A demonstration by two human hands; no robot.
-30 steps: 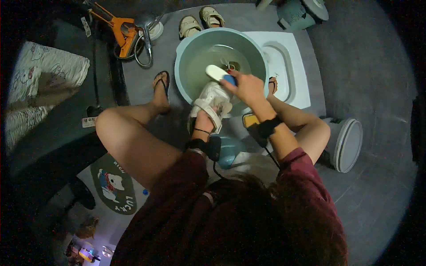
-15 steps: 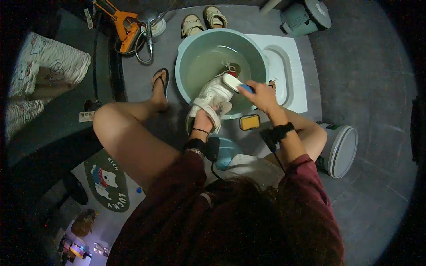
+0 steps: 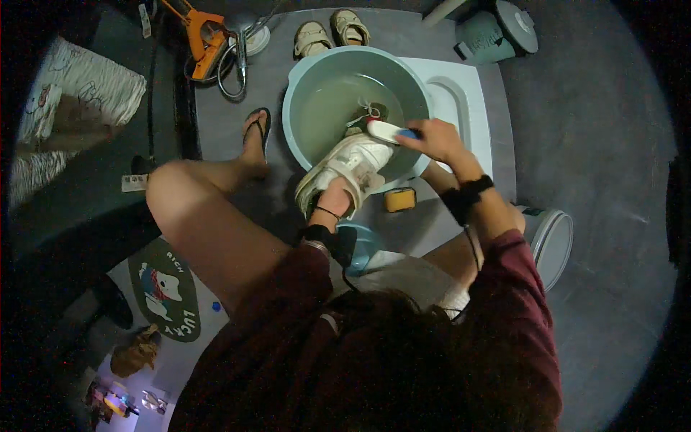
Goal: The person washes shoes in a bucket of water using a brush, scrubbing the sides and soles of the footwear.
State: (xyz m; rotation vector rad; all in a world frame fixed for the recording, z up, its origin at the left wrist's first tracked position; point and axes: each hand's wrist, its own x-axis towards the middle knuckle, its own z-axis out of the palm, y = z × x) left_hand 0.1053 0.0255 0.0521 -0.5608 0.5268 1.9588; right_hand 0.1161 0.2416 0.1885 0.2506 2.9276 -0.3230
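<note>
A white strap shoe [image 3: 347,163] is tilted over the near rim of a pale green basin [image 3: 291,108] of cloudy water. My left hand [image 3: 333,197] is pushed into its opening and holds it up, the fingers hidden inside. In my right hand [image 3: 440,141] is a scrubbing brush [image 3: 386,132] with a white and blue body, closed fingers round its blue end. The brush lies at the shoe's toe; its bristles are not visible. Beyond the toe, a second shoe [image 3: 371,112] with white laces and a bit of red sits in the water.
A yellow block in a dark case [image 3: 400,199] lies by the basin's near side. The white squat toilet [image 3: 479,122] adjoins the basin on the right. Beige shoes [image 3: 313,39], a shower head [image 3: 242,25] and an orange tool [image 3: 205,43] are behind. A lidded bucket [image 3: 553,248] stands right.
My right hand and the brush have shifted slightly right. The white shoe has turned a little, its toe now farther right. The whole view has shifted slightly.
</note>
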